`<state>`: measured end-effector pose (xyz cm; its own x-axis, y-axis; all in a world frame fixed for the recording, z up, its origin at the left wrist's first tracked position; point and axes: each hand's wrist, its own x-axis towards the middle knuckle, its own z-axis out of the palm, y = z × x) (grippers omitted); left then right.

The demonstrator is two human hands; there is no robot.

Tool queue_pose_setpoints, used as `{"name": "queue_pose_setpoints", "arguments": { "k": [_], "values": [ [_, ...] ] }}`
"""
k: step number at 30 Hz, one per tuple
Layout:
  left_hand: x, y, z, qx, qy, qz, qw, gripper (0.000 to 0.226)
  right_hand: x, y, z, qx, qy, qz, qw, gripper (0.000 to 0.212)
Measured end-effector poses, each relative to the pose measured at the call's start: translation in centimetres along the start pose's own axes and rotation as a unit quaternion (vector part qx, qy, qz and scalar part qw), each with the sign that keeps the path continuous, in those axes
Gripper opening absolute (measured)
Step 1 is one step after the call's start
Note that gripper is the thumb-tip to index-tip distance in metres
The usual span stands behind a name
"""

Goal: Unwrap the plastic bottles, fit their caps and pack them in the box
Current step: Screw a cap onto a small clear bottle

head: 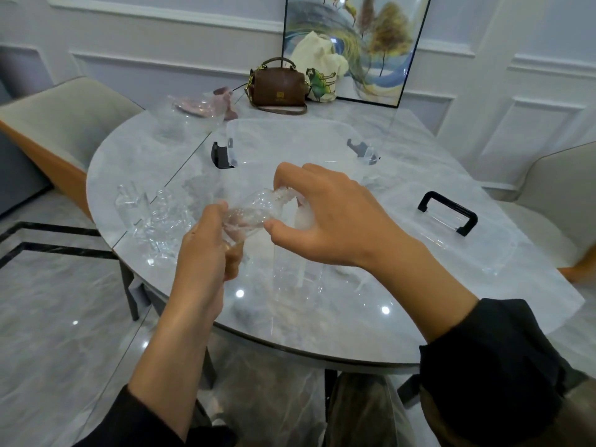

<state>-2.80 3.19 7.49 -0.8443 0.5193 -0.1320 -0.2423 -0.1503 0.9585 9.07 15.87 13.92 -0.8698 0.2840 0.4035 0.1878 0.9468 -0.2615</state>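
Bottle (248, 214) is held in the air above the desk (322, 333), between both hands. Long axis runs low-left to high-right. Left hand (206, 250): fingers (222, 208) curled round the lower end. Right hand (325, 214): fingers (283, 175) pinch what looks like crumpled wrap (285, 192) at the upper end, so a pull would likely go up-right, along the axis. Box (245, 130) open just behind; contents cannot be told through the clear walls. Lid (451, 233) lies to the right, more bottles (154, 217) to the left
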Motion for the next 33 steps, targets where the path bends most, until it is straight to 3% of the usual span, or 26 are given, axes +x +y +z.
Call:
{"name": "queue_pose_setpoints", "arguments": {
  "k": [15,29,33],
  "values": [
    [-0.6,-0.1,0.1,0.006,0.006,-0.014,1.000,0.030,-0.7,-0.2,1.4,0.039,0.022,0.028,0.999,0.052],
    [-0.8,1.8,0.2,0.060,0.006,0.046,0.997,0.026,-0.4,-0.9,0.3,-0.009,0.048,0.029,0.998,0.052],
    [-0.4,1.0,-0.1,0.065,0.016,0.039,0.997,0.034,-0.5,-0.8,1.2,-0.035,0.032,0.045,0.998,0.048]
  ]
}}
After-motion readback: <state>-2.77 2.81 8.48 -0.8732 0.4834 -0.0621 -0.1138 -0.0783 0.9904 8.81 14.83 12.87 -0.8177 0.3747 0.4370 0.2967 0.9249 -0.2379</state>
